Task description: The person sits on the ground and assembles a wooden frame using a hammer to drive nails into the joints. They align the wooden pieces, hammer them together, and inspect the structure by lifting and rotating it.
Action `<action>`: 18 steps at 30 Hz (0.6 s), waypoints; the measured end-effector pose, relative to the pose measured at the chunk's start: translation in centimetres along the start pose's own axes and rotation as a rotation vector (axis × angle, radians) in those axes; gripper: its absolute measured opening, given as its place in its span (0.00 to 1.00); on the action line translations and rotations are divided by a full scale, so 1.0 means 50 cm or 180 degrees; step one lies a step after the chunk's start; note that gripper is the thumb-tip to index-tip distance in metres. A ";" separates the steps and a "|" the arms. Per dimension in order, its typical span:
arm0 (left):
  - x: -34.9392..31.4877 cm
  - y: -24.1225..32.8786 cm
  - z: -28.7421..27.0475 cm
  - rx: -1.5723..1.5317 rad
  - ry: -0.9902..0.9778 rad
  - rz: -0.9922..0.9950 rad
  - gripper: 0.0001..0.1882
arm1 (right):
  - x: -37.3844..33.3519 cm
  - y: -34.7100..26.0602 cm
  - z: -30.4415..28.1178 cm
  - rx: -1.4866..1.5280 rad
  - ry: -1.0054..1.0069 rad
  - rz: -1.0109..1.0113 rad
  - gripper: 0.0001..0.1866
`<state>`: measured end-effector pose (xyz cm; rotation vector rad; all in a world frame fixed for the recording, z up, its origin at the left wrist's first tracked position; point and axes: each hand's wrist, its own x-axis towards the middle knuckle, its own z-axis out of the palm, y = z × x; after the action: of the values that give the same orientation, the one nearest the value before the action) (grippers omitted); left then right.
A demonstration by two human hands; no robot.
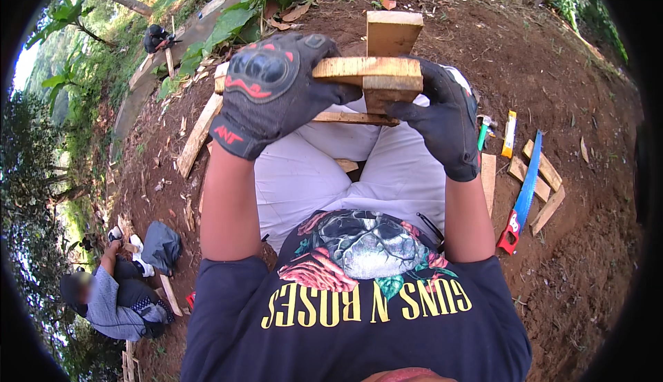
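Observation:
I hold a wooden frame of sawn boards up above my lap. My left hand [273,82], in a black glove with red details and a hard knuckle guard, is closed around the board [373,69] that runs across the top. At the right end of that board, my right hand [442,120], also gloved in black, grips the joint, with its thumb near a short wood block [392,93]. Another wooden piece [394,32] sticks out on the far side of the joint. A lower board [353,118] shows beneath, partly hidden by my hands.
On the soil at right lie a blue-bladed handsaw [528,185] with a red handle, a green-handled hammer [483,133], a yellow packet-like strip [510,133] and wood offcuts [547,206]. At left are a plank [200,133], a grey bag [161,247] and a seated person [124,299]; another person [159,39] sits farther off.

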<state>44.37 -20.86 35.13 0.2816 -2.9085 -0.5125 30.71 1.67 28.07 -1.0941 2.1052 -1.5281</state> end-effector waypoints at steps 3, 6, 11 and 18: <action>-0.087 0.019 0.031 0.0150 0.0684 0.0410 0.24 | -0.056 -0.012 -0.007 -0.0568 -0.0036 -0.0182 0.31; -0.173 0.048 0.051 0.0478 0.0839 0.0515 0.27 | -0.094 -0.008 -0.014 -0.0644 -0.0300 -0.0403 0.28; -0.259 0.082 0.091 0.0662 0.0873 0.0577 0.24 | -0.165 0.002 -0.017 -0.0738 -0.0509 -0.0202 0.26; -0.292 0.082 0.111 0.0552 0.0788 0.0721 0.23 | -0.200 0.011 -0.007 -0.0823 -0.0669 -0.0375 0.25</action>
<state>56.73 -12.15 29.41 0.0322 -2.6980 -0.1758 36.84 9.34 25.94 -1.4232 2.1647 -1.1497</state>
